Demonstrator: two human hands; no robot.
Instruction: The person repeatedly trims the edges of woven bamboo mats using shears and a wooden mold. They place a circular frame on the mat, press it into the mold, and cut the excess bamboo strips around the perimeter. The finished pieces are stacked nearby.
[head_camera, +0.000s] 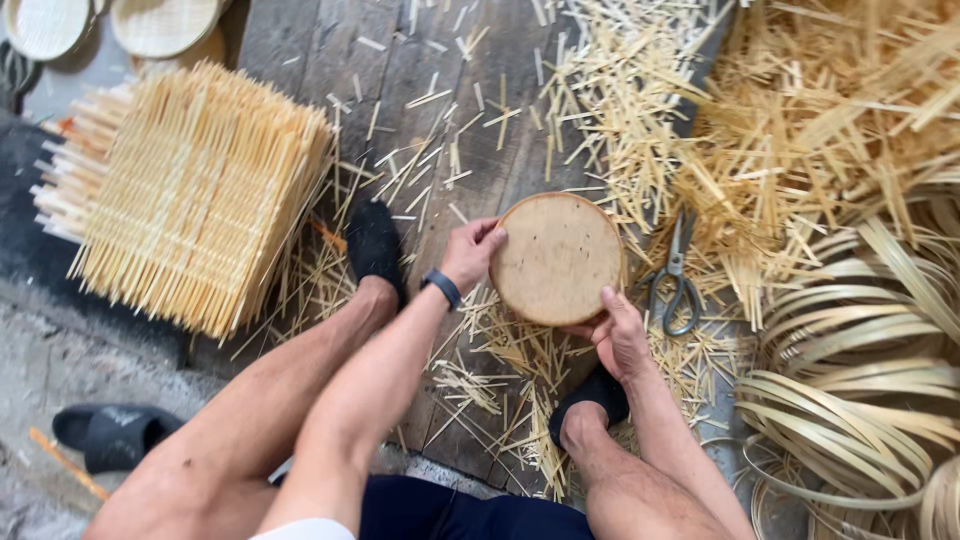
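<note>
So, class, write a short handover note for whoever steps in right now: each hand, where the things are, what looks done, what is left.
Left hand: grips the left rim of the round wooden disc.
Right hand: holds the disc's lower right edge.
The disc sits low between the feet, over the plank floor.
Scissors lie untouched just right of it, among the cut bamboo slivers.
Done, by the look of it: a stack of woven mats at left.
Left: coiled bamboo strips at right, not yet used.
</note>
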